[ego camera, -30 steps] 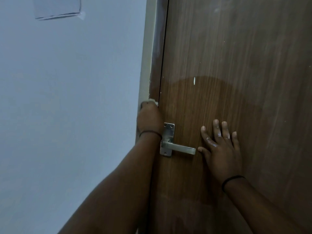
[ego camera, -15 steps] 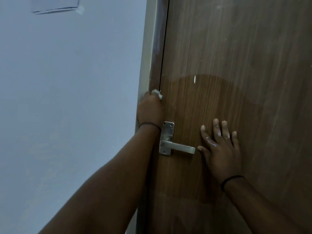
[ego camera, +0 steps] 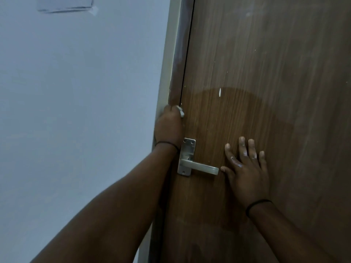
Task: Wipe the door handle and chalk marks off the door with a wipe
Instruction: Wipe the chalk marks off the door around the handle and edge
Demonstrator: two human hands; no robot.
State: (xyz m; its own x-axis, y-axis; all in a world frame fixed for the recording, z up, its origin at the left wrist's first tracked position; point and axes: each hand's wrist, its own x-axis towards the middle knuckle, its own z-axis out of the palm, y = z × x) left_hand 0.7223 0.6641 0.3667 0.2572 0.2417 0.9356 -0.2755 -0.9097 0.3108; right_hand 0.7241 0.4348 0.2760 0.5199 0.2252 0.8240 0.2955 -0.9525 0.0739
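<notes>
A brown wooden door point(ego camera: 266, 73) fills the right side, with a darker damp patch around its middle. A metal lever handle point(ego camera: 197, 166) on a steel plate sits near the door's left edge. My left hand point(ego camera: 168, 126) presses against the door's edge just above the handle, closed around a small white wipe point(ego camera: 180, 111) that pokes out past the fingers. My right hand point(ego camera: 245, 168) lies flat on the door, fingers spread, right of the lever's tip, with white chalk on the fingers. A short white chalk mark point(ego camera: 220, 92) stands above the damp patch.
A pale door frame point(ego camera: 167, 63) runs along the door's left edge, and a pale blue-grey wall point(ego camera: 76, 111) lies left of it. A rectangular panel point(ego camera: 64, 4) is fixed high on the wall. Faint whitish smears point(ego camera: 248, 14) show near the door's top.
My left hand with the wipe has slid upward along the door's edge, from just above the handle plate to higher on the frame. My right hand has stayed flat on the door.
</notes>
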